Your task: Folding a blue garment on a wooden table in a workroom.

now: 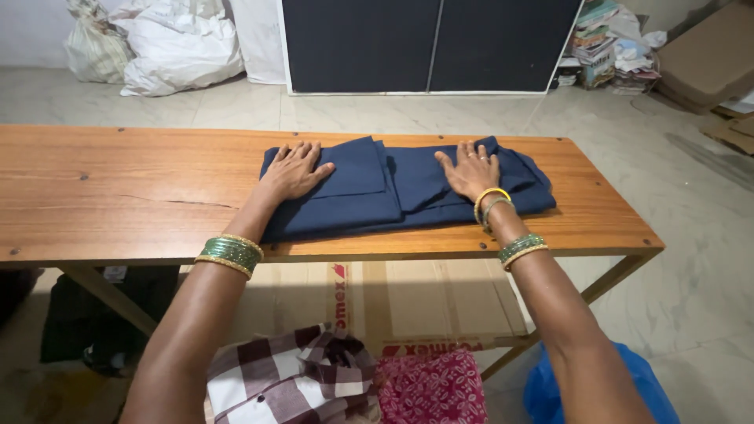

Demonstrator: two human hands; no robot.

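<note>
A folded dark navy garment (pixel 377 188) lies on a wooden table (pixel 118 188), near its right end. My left hand (pixel 292 171) rests flat on the garment's left part, fingers spread. My right hand (pixel 470 169) presses flat on the right part, fingers apart. Both wrists carry green and gold bangles. Neither hand grips anything.
Under the table lies flattened cardboard (pixel 424 302), with a checked cloth (pixel 290 381), a pink patterned cloth (pixel 432 389) and a blue bag (pixel 542 389) near me. White sacks (pixel 177 43) and a dark cabinet (pixel 428 43) stand at the back; papers (pixel 605 47) pile at the right.
</note>
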